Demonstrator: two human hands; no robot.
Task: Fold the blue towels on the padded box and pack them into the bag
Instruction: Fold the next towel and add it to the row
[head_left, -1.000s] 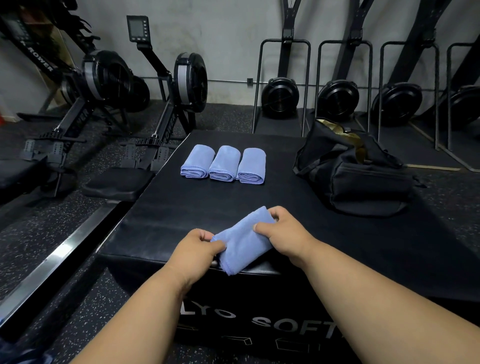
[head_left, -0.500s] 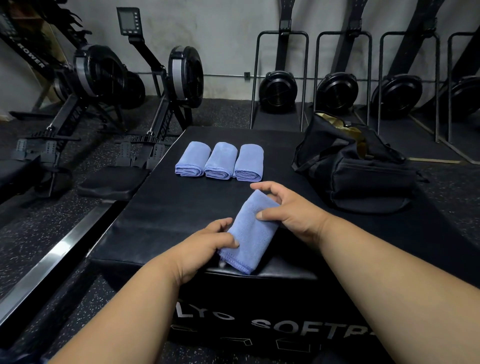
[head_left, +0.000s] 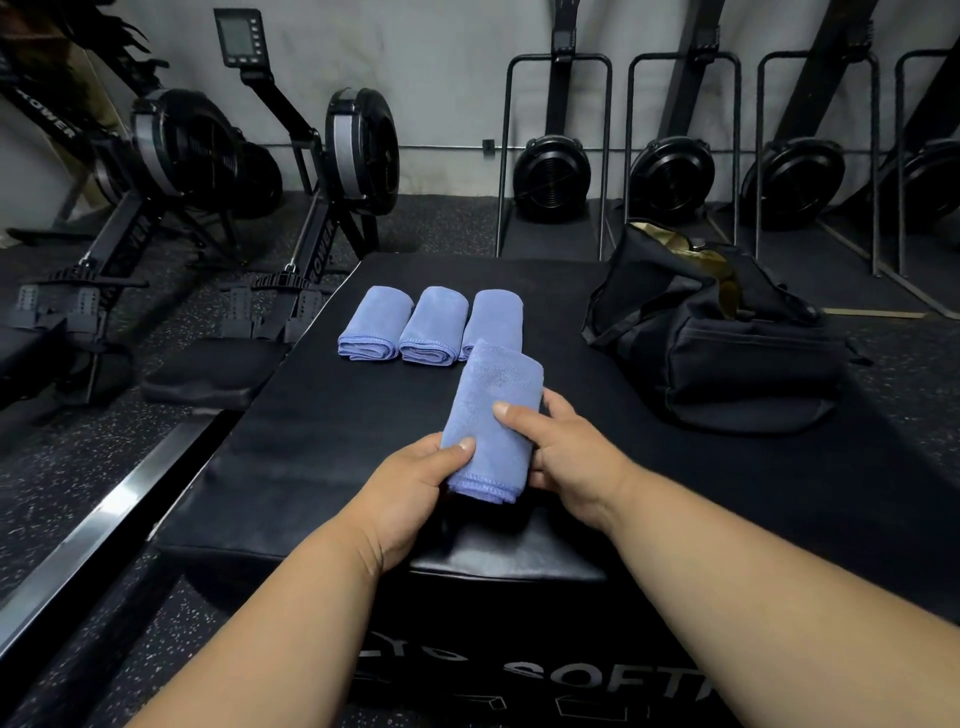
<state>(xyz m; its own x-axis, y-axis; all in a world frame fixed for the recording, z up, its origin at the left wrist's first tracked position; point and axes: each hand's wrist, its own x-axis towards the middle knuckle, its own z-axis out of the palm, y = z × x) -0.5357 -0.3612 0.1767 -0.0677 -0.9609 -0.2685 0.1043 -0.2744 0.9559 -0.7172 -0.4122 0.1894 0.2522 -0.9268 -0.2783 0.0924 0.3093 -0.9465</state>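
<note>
Fourth folded blue towel (head_left: 493, 421) now lifted, swung lengthwise toward row of three folded towels (head_left: 434, 327); left hand (head_left: 410, 478) and right hand (head_left: 566, 457) both pinch it. Bag (head_left: 727, 353) packing not yet begun.

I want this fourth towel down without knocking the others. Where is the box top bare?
Bare padded box left of the held towel, below the three folded towels; also between that row and the bag. Crowded: the row itself, where the held towel overlaps the rightmost one.

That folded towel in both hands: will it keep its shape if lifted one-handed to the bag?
Probably not fully. The folded towel is soft cloth with loose stitched layers at its near end, so it may sag or unfold. It looks light; the left hand and right hand pinch it easily.
</note>
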